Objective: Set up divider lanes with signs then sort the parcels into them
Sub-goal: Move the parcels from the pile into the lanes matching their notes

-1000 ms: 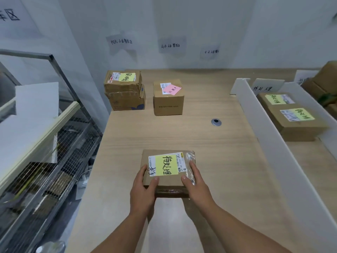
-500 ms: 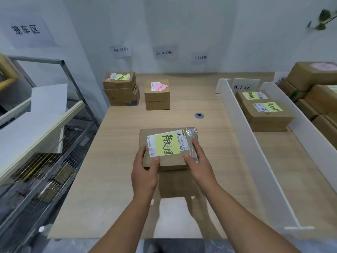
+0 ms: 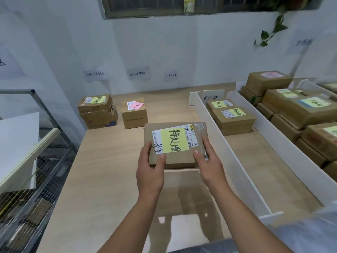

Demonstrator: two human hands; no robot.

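Observation:
I hold a flat cardboard parcel [image 3: 182, 159] with a yellow handwritten note above the wooden table [image 3: 102, 179]. My left hand [image 3: 150, 172] grips its near left corner, thumb on top. My right hand [image 3: 209, 161] grips its near right side. To the right, a long white divider [image 3: 235, 165] and a second divider [image 3: 284, 141] form a lane with a white sign card [image 3: 212, 96] at its far end. Two yellow-noted parcels [image 3: 235, 121] lie in that lane.
A stack of two boxes [image 3: 96, 112] and a small box with a pink note [image 3: 135, 114] stand at the table's far left. Several stacked parcels [image 3: 295, 110] fill the far right. A wire rack [image 3: 32, 161] stands left of the table. Paper signs [image 3: 136, 73] hang on the wall.
Both hands have lifted the parcel off the table and carried it up and slightly right, toward the divider lane. The view has tilted up and shows more of the right-hand parcels.

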